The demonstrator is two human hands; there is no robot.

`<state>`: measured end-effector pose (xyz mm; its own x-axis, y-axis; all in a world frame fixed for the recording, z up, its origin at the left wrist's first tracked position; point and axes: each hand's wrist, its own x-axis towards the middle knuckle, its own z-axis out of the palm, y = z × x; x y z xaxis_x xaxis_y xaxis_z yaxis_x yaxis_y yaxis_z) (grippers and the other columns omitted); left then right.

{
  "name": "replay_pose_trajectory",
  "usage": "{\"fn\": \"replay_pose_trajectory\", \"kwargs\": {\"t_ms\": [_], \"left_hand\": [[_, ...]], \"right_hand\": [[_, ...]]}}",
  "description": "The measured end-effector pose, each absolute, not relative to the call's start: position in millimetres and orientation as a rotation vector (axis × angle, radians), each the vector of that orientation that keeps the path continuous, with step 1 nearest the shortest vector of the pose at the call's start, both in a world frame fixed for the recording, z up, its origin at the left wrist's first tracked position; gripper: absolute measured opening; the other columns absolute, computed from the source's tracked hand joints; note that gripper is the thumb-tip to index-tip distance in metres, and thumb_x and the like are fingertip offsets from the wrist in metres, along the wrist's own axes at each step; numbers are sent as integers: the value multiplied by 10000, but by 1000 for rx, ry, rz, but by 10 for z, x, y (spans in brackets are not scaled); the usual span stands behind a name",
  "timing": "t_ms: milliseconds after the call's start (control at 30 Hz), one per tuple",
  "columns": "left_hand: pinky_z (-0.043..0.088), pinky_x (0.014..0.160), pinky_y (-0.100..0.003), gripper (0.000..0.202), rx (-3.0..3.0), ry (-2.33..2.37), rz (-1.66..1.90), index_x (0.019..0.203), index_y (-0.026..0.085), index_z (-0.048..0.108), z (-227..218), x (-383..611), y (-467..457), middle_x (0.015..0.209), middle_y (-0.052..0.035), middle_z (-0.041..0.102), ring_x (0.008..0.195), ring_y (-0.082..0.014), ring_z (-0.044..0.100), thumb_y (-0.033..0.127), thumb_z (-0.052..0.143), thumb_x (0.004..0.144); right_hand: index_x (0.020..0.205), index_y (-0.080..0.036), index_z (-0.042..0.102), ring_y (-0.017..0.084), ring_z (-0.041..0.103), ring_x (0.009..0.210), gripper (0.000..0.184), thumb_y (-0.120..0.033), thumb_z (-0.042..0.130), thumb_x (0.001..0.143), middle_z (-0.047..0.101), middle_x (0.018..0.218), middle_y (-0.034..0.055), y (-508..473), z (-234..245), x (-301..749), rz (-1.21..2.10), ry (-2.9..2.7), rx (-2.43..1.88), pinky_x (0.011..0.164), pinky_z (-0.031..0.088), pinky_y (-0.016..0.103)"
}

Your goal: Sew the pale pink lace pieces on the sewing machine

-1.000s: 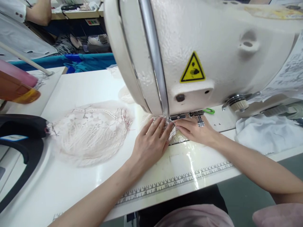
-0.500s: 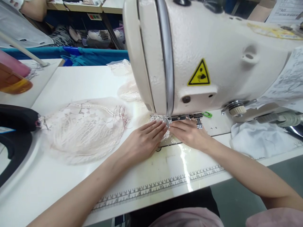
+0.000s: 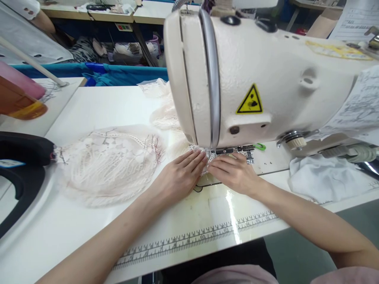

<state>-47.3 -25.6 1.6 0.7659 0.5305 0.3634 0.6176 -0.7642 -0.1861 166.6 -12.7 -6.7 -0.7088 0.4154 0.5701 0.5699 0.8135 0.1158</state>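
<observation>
A piece of white lace lies under the presser foot of the sewing machine, mostly covered by my hands. My left hand rests flat on it, fingers stretched out and side by side, tips close to the foot. From the right, my right hand has its fingers bent and pressed together at the lace edge, just in front of the foot. The needle point is hidden by the machine head and my fingers. Further left on the table lies a cream lace piece with dark reddish thread ends.
A black curved object stands at the left edge. White cloth is bunched at right. A green clip sits behind the presser foot. A printed ruler runs along the front edge. Another person's sleeve shows top left.
The whole view has shifted slightly down and right. My right fingers are more bent and drawn closer together at the lace. My left hand stays flat in place.
</observation>
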Motion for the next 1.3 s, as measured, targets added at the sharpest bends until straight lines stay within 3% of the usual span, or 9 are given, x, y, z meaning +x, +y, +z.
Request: {"fn": "replay_pose_trajectory", "kwargs": {"t_ms": [433, 567, 833, 900, 1167, 1300], "left_hand": [[472, 1063, -433, 376, -2673, -1034, -459, 1281, 81, 575, -39, -433, -298, 1266, -139, 615, 1239, -280, 538, 171, 420, 951], [509, 1014, -439, 360, -2593, -998, -405, 1225, 23, 604, -26, -402, -313, 1244, -176, 621, 1196, -310, 571, 161, 423, 946], [530, 973, -449, 352, -2495, -1060, -427, 1186, -15, 615, -23, -286, -372, 1205, -211, 638, 1142, -328, 609, 186, 472, 935], [526, 978, -443, 352, -2493, -1100, -438, 1191, -9, 613, -26, -264, -393, 1204, -211, 640, 1154, -327, 601, 192, 478, 935], [494, 1013, -454, 365, -2546, -1172, -447, 1274, 65, 574, -29, -259, -425, 1229, -180, 638, 1200, -317, 569, 195, 471, 949], [490, 1015, -460, 373, -2578, -1204, -478, 1299, 97, 559, -31, -264, -416, 1232, -174, 639, 1217, -314, 557, 201, 469, 952]], "right_hand": [[926, -224, 648, 95, 631, 946, 264, -23, 482, 887, 730, 996, -60, -155, -98, 1688, -275, -2480, -809, 849, 423, 272], [962, -236, 664, 108, 627, 944, 302, -20, 466, 889, 730, 999, -38, -148, -112, 1696, -232, -2488, -829, 850, 437, 281], [919, -229, 679, 101, 624, 855, 279, -22, 498, 870, 726, 990, -31, -101, -64, 1727, -164, -2517, -880, 707, 431, 260], [885, -242, 682, 104, 629, 819, 249, -54, 520, 874, 731, 966, -51, -104, -35, 1738, -183, -2472, -928, 681, 423, 269], [930, -288, 692, 140, 636, 845, 222, -155, 516, 903, 726, 935, -44, -65, -69, 1791, -152, -2368, -992, 838, 460, 330], [900, -285, 694, 148, 612, 770, 238, -172, 485, 911, 697, 841, -14, 2, -72, 1804, -158, -2442, -1047, 767, 465, 336]]}}
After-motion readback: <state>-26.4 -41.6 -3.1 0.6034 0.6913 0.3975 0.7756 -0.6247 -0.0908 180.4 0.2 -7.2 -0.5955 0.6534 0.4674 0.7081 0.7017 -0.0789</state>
